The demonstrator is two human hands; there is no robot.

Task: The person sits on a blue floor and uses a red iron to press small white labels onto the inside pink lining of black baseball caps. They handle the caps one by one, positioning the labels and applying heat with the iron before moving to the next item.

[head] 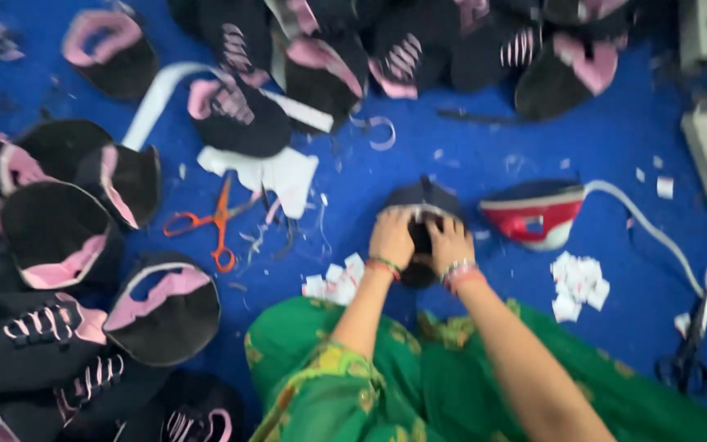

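Dozens of black-and-pink caps (67, 237) already lie heaped on the blue floor (615, 139) to your left and ahead, while only one dark cap (424, 199) sits directly before your knees. Your left hand (392, 237) and right hand (449, 243) both press onto it with fingers curled closed around its rim, orange scissors (216, 221) lying untouched nearby.

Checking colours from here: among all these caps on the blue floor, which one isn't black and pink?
The red and white cap, lying just right of the right hand. Every other cap in view, including the one both hands hold, is black, mostly with pink.
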